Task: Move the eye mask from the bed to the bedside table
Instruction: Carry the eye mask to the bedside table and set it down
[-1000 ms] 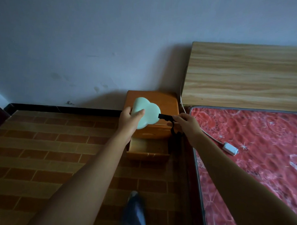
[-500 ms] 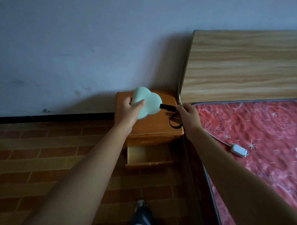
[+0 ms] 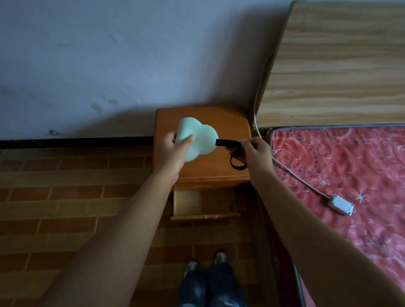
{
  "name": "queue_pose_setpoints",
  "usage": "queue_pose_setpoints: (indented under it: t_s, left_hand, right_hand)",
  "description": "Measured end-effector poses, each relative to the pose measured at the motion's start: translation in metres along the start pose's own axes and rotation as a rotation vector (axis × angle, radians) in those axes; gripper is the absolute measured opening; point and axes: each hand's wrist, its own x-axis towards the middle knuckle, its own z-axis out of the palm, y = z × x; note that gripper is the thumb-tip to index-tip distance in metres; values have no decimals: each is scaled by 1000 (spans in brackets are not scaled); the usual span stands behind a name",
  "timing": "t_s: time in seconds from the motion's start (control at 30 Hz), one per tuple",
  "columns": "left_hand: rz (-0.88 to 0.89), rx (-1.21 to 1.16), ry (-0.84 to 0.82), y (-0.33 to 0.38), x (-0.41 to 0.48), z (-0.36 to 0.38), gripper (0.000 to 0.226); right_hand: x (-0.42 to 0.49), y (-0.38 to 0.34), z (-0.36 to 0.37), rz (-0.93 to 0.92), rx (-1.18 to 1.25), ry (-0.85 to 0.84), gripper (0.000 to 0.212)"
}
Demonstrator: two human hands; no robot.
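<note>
The pale green eye mask (image 3: 198, 139) is being held over the bedside table (image 3: 225, 131), its left end being pinched by the left hand (image 3: 173, 152) and its black strap (image 3: 229, 144) by the right hand's (image 3: 255, 151) closed fingers.

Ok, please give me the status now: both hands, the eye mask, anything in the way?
Left hand grips eye mask pad; right hand pinches its black strap. Mask over bedside table, contact unclear. Tabletop bare; drawer below open.
</note>
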Motion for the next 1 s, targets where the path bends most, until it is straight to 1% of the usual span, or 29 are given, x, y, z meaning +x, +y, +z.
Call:
queue_pose_setpoints:
  t_s: [0.2,0.33,0.43,0.53,0.7,0.87,1.0]
  left_hand:
    - [-57,-20,59,-12,35,25,22]
    - [-86,-27,83,-31,67,47,26]
    - [-133,-1,92,-55,96,64,32]
    - [-197,19,85,-84,127,80,33]
    - [-315,-1,159,-140,176,93,36]
    - [-292,24,111,-185,200,110,38]
    - [-252,83,92,-207,212,114,41]
  right_hand:
    - [52,14,1,17,-36,-13,16]
    - [96,36,2,55,-84,2,22]
    - [127,62,6,99,-129,-7,19]
    - [161,89,13,129,-171,-25,15]
    - [216,137,13,134,-308,5,17]
    - [244,176,25,99,-351,-100,14]
    - [254,204,28,90,-454,-97,13]
